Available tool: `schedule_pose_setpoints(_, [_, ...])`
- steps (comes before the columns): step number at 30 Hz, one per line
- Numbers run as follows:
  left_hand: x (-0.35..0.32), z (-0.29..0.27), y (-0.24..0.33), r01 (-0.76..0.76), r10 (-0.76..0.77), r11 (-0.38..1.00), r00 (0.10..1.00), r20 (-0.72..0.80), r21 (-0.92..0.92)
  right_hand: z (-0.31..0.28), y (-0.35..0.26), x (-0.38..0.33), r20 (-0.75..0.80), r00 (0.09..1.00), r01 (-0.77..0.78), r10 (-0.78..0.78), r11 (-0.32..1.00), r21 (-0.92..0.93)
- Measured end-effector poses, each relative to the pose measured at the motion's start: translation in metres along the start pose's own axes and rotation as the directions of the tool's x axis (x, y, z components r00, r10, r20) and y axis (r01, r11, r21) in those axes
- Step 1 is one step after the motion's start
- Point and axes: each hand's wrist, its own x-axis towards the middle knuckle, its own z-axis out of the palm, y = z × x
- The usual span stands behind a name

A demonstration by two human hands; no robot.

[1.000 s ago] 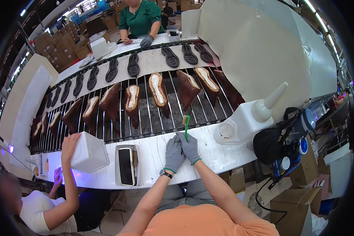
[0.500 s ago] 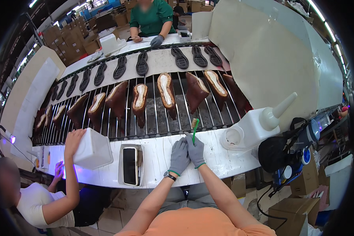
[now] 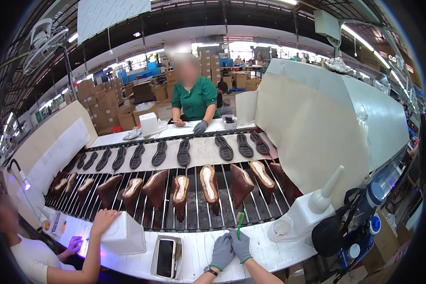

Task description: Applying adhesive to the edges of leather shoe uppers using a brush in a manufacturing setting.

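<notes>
Both my hands wear grey gloves and rest side by side, touching, at the front of the white bench. My left hand (image 3: 222, 252) lies on the surface with its fingers stretched out and nothing in it. Fingers closed, my right hand (image 3: 241, 247) holds a small green-handled brush (image 3: 240, 225) upright, its bristle end toward the rack. Beyond it, brown shoe uppers (image 3: 208, 183) with pale undersides stand sole-side up on a metal-bar rack (image 3: 199, 213). Behind them, black shoe soles (image 3: 183, 152) lie in a row on a pale strip.
A white dispenser with a spout (image 3: 296, 215) stands right of my hands. To the left, a tray (image 3: 157, 272) holds a phone (image 3: 165, 258). A co-worker's hand (image 3: 106, 220) rests on a white container (image 3: 128, 236). A person in green (image 3: 196, 102) sits across the bench.
The view has tilted up, so the bench and my hands sit lower in the picture. My hands keep nearly the same pose, brush still in the right one.
</notes>
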Motion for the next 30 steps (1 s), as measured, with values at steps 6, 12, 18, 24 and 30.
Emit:
schedule_pose_setpoints(6, [0.001, 0.0, 0.003, 0.004, -0.006, 1.0, 0.998, -0.062, -0.03, 0.001, 0.002, 0.002, -0.031, 0.999, 0.032, -0.032, 0.999, 0.006])
schedule_pose_setpoints(12, [0.001, -0.002, 0.004, 0.034, -0.035, 0.998, 0.999, -0.027, -0.054, 0.0, 0.005, 0.004, -0.017, 1.0, 0.027, -0.026, 0.998, 0.052])
schedule_pose_setpoints(18, [-0.002, 0.005, 0.003, 0.053, -0.054, 0.998, 0.999, -0.004, -0.046, -0.002, 0.011, 0.004, -0.03, 0.999, 0.039, -0.038, 0.998, 0.048])
schedule_pose_setpoints(24, [0.002, 0.006, -0.001, -0.011, 0.01, 0.999, 1.0, -0.023, -0.031, -0.001, 0.01, 0.007, -0.037, 0.997, 0.066, -0.065, 0.998, 0.021])
schedule_pose_setpoints(30, [-0.002, 0.005, 0.002, 0.046, -0.046, 0.999, 0.999, 0.002, -0.015, -0.003, 0.013, 0.005, -0.025, 1.0, -0.002, 0.002, 1.0, 0.003])
